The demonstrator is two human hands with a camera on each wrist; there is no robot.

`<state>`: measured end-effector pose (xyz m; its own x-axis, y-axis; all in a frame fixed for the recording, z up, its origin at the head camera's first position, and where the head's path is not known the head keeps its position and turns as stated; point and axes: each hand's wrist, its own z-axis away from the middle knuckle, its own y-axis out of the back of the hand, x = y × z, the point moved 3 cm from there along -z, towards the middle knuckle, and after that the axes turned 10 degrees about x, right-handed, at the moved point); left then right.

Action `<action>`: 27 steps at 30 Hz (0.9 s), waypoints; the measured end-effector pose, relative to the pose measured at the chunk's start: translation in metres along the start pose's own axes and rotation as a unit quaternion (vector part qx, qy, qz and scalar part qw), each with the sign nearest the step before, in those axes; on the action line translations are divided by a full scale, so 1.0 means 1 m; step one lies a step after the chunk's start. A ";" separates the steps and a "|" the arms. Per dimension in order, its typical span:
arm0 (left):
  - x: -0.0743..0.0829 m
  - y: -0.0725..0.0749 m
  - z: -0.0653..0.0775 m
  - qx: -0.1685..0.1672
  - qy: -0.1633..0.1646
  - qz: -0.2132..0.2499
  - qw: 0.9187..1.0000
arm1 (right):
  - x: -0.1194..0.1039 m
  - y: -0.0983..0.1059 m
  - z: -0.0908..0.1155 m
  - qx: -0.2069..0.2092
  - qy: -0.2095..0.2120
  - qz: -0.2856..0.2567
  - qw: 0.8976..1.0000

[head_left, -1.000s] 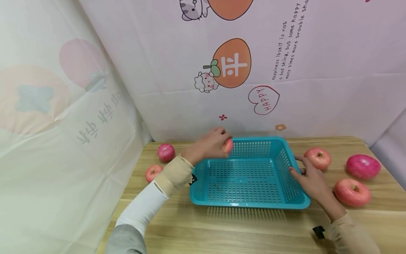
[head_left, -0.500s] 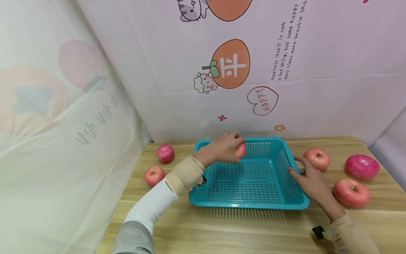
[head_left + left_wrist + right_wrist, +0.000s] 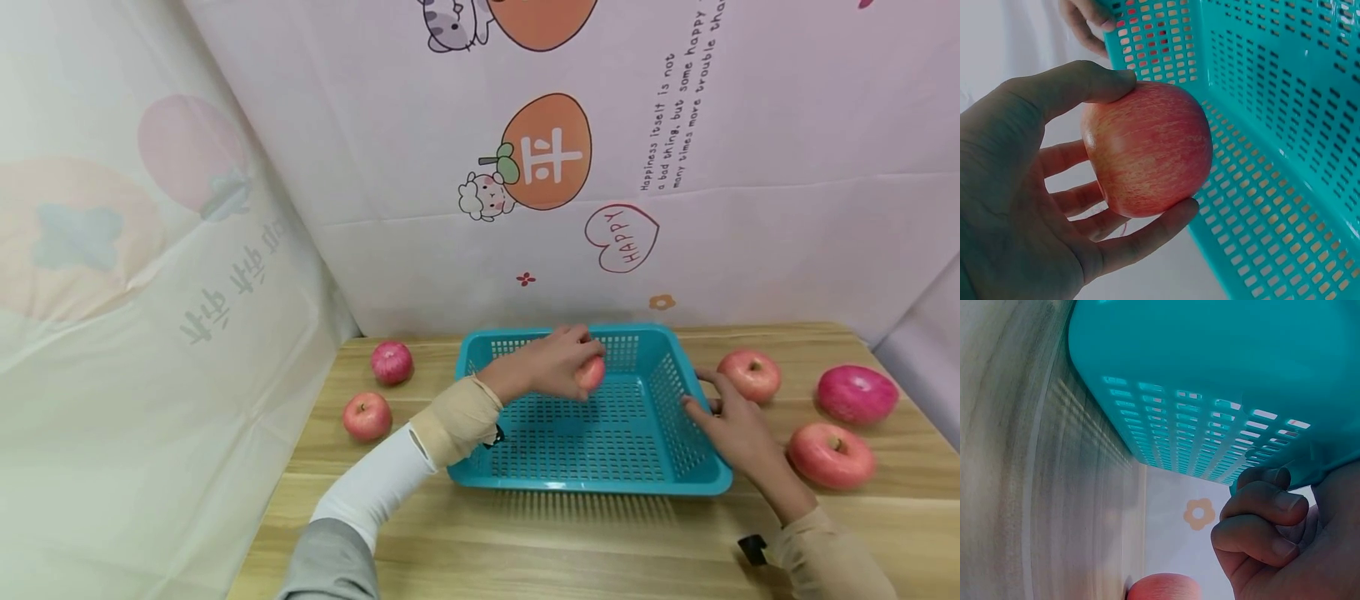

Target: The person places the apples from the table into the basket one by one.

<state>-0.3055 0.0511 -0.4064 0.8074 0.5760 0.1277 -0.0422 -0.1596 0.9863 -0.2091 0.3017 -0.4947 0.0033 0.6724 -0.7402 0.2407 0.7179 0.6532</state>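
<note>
In the head view my left hand (image 3: 551, 367) holds a red apple (image 3: 592, 374) above the inside of a turquoise plastic basket (image 3: 585, 485). Seen from the left wrist, the thumb lies on one side of the apple (image 3: 1150, 150) and the fingers curl round the other, with the perforated basket wall behind. My right hand (image 3: 738, 429) grips the basket's right rim. The right wrist view has its curled fingers (image 3: 1260, 534) at the rim, outside the slotted wall (image 3: 1179, 425). No fruit shows on the visible part of the basket floor.
Left of the basket lie a magenta streaked round thing (image 3: 392, 363) and an apple (image 3: 367, 417). To its right are two apples, one behind (image 3: 750, 375) and one nearer (image 3: 831, 454), plus a magenta oval thing (image 3: 857, 394). A printed cloth (image 3: 420, 275) hangs behind the wooden table (image 3: 570, 550).
My left hand has carried the apple rightward and slightly lower, from the basket's back left toward its middle. My right hand and the basket have stayed in place.
</note>
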 end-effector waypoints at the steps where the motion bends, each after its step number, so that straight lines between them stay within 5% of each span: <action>1: 0.001 -0.002 0.000 -0.002 -0.003 0.005 1.000 | 0.000 0.000 0.000 0.001 0.001 0.000 1.000; 27: 0.032 -0.027 -0.014 -0.028 -0.099 0.007 0.995 | -0.001 0.001 0.002 0.002 0.002 0.003 1.000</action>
<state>-0.2868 0.0849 -0.4276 0.9060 0.4047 0.1240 -0.0823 -0.1189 0.9895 -0.2072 0.3016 -0.4935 0.0002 0.6773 -0.7357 0.2454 0.7132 0.6566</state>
